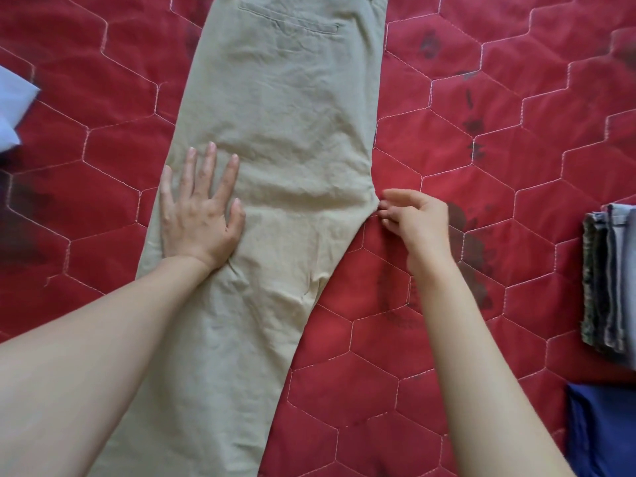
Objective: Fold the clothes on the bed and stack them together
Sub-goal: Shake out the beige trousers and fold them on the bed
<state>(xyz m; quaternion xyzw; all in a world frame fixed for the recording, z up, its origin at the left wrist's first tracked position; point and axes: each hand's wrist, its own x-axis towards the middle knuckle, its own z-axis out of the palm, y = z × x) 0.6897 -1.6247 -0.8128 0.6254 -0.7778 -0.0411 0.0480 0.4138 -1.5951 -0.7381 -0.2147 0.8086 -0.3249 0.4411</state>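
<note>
Two bare forearms enter from 7 and 5 o'clock, both cut off by the lower edge. Khaki trousers (275, 139) lie lengthwise on red quilted bedding (464, 356), folded leg over leg, waistband cropped at 12 o'clock and hems lost below the frame at 6. Left hand (199, 215) rests flat on the cloth near its 9 o'clock edge, fingers straight and spread, pressing down. Right hand (416, 218) sits at the 3 o'clock edge of the trousers, at the crotch point, fingers curled and pinching the fabric edge, though the fingertips blur where they meet it. Folded stack (609, 280) of grey and patterned garments at 3 o'clock, half cropped. Blue cloth (602, 432) at 4 o'clock, cropped too. Pale cloth (13, 108) at 9 o'clock, mostly out of frame.
</note>
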